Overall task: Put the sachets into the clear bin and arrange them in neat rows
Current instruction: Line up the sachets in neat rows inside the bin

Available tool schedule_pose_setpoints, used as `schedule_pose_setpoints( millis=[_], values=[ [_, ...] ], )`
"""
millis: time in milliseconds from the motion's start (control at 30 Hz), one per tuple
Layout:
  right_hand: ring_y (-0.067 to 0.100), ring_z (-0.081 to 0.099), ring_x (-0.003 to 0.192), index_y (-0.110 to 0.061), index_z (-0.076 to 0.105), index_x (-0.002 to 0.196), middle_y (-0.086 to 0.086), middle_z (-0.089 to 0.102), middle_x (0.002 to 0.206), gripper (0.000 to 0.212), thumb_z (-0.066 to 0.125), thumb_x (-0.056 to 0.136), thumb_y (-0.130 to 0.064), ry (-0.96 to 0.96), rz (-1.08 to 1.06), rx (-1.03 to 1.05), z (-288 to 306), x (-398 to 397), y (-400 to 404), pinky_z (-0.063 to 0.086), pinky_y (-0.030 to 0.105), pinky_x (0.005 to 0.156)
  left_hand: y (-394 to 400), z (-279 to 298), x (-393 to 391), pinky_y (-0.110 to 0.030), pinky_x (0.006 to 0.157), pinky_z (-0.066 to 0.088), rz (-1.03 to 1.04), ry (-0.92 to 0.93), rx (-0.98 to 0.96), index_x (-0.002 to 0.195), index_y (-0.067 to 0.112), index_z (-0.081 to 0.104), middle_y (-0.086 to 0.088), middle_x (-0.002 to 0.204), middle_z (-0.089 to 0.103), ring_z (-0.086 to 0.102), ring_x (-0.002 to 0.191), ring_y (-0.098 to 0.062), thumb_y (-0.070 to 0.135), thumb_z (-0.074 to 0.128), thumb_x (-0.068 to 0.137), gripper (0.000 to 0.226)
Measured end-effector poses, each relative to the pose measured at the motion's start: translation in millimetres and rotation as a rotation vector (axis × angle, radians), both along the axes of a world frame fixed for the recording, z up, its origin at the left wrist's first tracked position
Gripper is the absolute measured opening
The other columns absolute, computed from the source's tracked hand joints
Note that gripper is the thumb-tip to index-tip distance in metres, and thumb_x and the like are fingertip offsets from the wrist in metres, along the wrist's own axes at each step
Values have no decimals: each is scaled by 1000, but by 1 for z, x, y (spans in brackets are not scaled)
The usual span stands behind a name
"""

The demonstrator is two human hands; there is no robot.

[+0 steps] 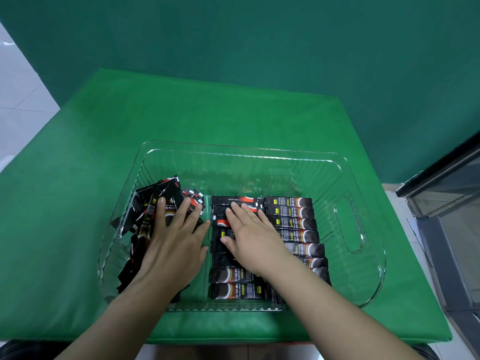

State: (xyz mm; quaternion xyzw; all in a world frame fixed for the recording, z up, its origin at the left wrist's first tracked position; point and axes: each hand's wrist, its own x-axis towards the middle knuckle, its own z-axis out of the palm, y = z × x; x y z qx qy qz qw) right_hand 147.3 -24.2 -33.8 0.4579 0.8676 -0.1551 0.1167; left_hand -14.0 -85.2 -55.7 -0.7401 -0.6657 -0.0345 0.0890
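Clear bin (pixel 348 222), one, on green tabletop (pixel 78 203); black sachets inside throughout; right column (pixel 298 224), about seven visible, flat in a row; middle column (pixel 233 279), partly hidden, count uncertain; loose heap (pixel 145 216) at left, uncountable; left hand (pixel 171 242), grip wide, fingers straight, presses heap; right hand (pixel 249 237), grip wide, fingers flat on middle column.

Light: we see even, soft, fairly bright light from above.
Shadows: faint ones beneath both forearms.
Glare: small glints along the clear bin (pixel 374 229) rim.
Focus: centre fairly sharp, slightly soft overall.
Edges: wide-angle bending at the borders.
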Motion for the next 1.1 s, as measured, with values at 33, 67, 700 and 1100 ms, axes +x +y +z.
schedule_pose_setpoints(
  millis=[33,67,700,1100],
  values=[
    [16,-9,146,-16,0,152,-1,-8,159,64,25,101,-47,-15,-3,-13,0,-2,1,-8,38,116,0,0,0,-63,109,1,-2,-1,1,111,12,71,-18,127,60,47,128,-38,36,82,63,55],
    [16,-9,146,-15,0,152,0,-9,159,65,24,101,-48,-31,-6,-20,-1,-2,1,-7,39,117,0,0,0,-63,109,1,-3,0,2,110,12,72,-18,127,60,47,128,-37,36,82,63,55],
    [19,-4,146,-11,3,151,6,-3,159,69,20,99,-53,-85,-81,3,-3,2,1,-6,39,117,0,0,0,-63,110,0,-1,3,4,110,12,72,-18,127,60,47,128,-38,37,82,63,54],
    [20,-7,146,-10,0,151,6,-6,159,71,21,99,-53,-87,-62,-4,-6,-2,-1,-5,36,118,1,0,0,-63,110,0,1,5,-1,110,12,72,-18,127,60,47,129,-37,37,83,62,55]
  ],
)
